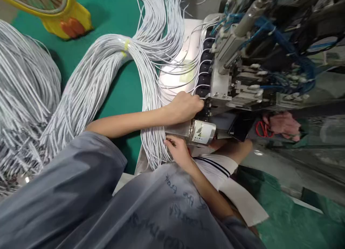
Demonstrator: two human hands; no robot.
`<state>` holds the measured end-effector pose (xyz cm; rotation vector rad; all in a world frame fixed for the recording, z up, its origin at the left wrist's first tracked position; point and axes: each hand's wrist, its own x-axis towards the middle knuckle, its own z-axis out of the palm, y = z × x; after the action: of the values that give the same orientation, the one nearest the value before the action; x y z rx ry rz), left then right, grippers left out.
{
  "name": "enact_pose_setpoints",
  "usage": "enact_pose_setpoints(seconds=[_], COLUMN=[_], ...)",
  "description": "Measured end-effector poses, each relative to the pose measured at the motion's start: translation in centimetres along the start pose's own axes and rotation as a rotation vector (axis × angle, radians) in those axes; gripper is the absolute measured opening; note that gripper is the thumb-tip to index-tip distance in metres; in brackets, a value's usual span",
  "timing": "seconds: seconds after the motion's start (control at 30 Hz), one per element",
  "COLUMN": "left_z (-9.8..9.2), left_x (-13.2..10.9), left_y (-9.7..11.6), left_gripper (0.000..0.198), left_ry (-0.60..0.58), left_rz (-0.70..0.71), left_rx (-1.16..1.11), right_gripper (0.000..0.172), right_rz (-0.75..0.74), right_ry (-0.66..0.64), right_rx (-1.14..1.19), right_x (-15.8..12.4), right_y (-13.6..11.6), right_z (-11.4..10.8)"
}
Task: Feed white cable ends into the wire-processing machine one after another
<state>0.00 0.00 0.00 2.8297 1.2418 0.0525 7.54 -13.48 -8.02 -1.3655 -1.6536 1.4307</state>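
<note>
Left hand clenched at the machine, by its black blocks; can't tell if it grips anything. Right hand at the wire bundle, fingers curled (grip unclear). Bundle runs under left forearm, yellow tie farther up.

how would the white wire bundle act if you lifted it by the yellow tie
The wire bundle would probably sag at both sides, since it already bends in a loose curve. It may feel fairly heavy, being so thick and tightly packed. It would likely splay apart away from the yellow tie, where it already fans out.
</note>
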Motion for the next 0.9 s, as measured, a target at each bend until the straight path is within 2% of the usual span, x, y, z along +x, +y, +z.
enact_pose_setpoints(seconds=[0.1,0.2,0.27,0.33,0.4,0.47,0.57,0.63,0.73,0.9], left_z=[-0.9,-1.1,-1.0,-0.9,-0.8,-0.8,-0.8,-0.8,-1.0,-1.0], left_x=[-0.3,-1.3,-2.1,-2.7,-2.9,-2.8,-2.4,-2.3,-2.4,-2.6], left_y=[0.9,2.4,3.4,4.2,4.5,4.4,4.1,4.0,4.1,4.4], left_gripper=[0.029,0.033,0.034,0.031,0.032,0.036,0.035,0.026,0.020,0.025], left_ry=[0.058,0.064,0.020,-0.077,-0.175,-0.234,-0.228,-0.185,-0.097,0.040], left_rz=[0.070,0.247,0.404,0.520,0.514,0.428,0.334,0.311,0.322,0.336], left_rx=[-0.066,-0.318,-0.565,-0.762,-0.877,-0.946,-1.061,-1.146,-1.210,-1.174], right_gripper=[0.023,0.026,0.028,0.027,0.022,0.020,0.010,0.015,0.025,0.036], right_rz=[-0.074,-0.090,-0.082,-0.062,-0.004,0.026,0.043,0.019,-0.050,-0.112], right_ry=[0.078,0.133,0.153,0.134,0.091,0.121,0.305,0.420,0.445,0.460], right_rx=[-0.162,-0.247,-0.258,-0.259,-0.239,-0.206,0.025,0.261,0.567,0.725], right_x=[-0.1,-0.9,-2.0,-3.3,-4.7,-5.7,-6.3,-6.2,-5.6,-5.2], right_y=[-0.4,-0.9,-1.3,-1.8,-2.4,-3.1,-3.9,-4.0,-3.6,-3.6], right_z=[0.4,-0.2,-1.6,-3.8,-6.6,-9.3,-11.8,-12.2,-11.4,-10.4])
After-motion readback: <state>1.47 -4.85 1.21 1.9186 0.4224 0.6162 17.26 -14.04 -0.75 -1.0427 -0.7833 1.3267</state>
